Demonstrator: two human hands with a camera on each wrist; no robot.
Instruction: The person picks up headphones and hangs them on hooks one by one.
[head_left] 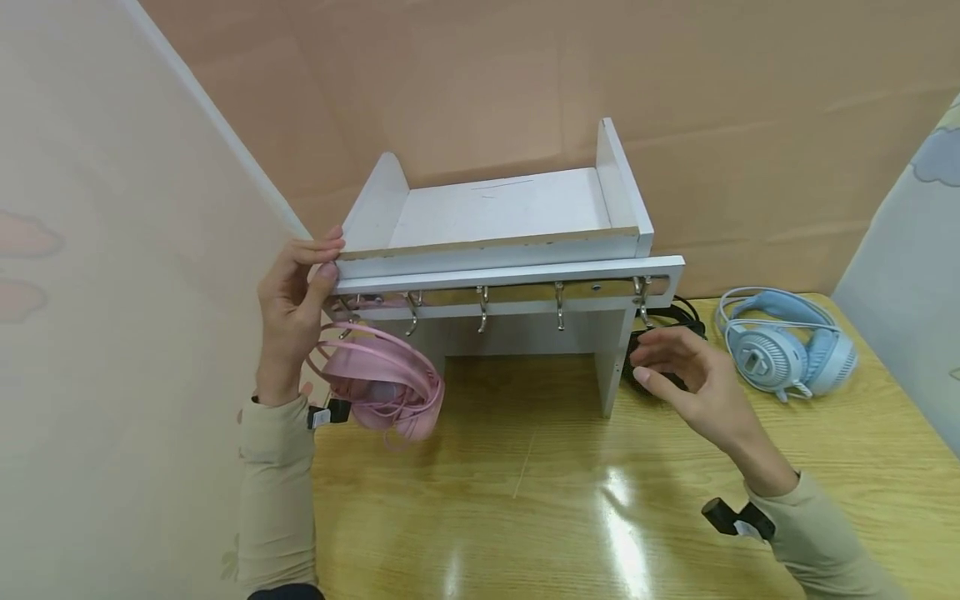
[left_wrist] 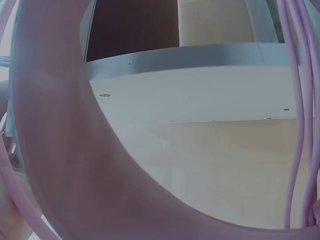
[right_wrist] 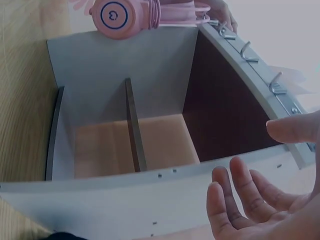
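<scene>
A white wooden shelf point(head_left: 491, 271) stands on the table, with a row of metal hooks point(head_left: 482, 310) along its front rail. Pink headphones point(head_left: 390, 379) hang by the headband at the left-hand end of the rail; their band and cable point(left_wrist: 300, 125) fill much of the left wrist view. My left hand point(head_left: 292, 300) rests against the shelf's upper left corner, fingers on the top edge and thumb at the front. Near the right-hand hook point(head_left: 642, 300), my right hand point(head_left: 701, 387) hovers with loosely bent fingers and holds nothing. Behind it, a black item with a cable point(head_left: 678, 312) is partly hidden.
Light blue headphones point(head_left: 795, 342) lie on the wooden table point(head_left: 525, 517), right of the shelf. A pale wall point(head_left: 150, 292) rises close along the left side, and a brown-papered wall point(head_left: 525, 75) stands behind. Under the shelf, a divider point(right_wrist: 132, 125) splits the space.
</scene>
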